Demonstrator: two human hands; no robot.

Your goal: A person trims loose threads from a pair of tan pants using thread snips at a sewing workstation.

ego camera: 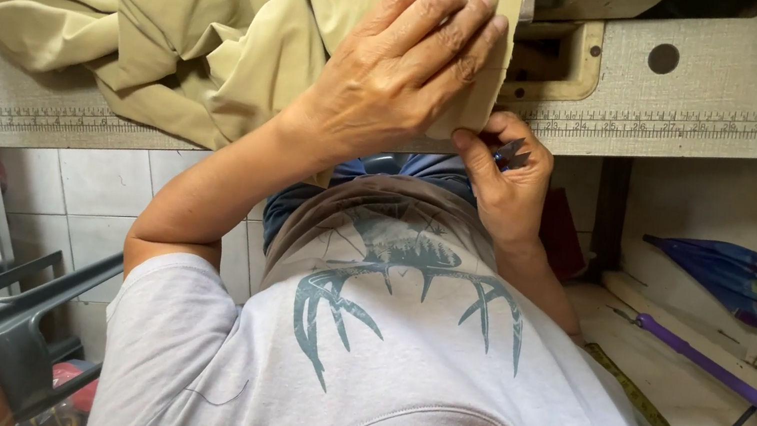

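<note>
Hands at the edge of tan cloth

The left hand (401,70) lies flat and open on the tan cloth (226,27) on the table (721,95). The right hand (506,177) pinches small dark snips (513,151) at the cloth's edge, so trimming looks underway, and most cloth lies bunched up. A folded umbrella (751,287) lies to the right, out of the way.

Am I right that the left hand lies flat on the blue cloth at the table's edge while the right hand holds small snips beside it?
Not quite: the cloth is khaki, not blue. In the head view the left hand lies flat on it at the edge of the table, while the right hand holds small snips beside it.
</note>
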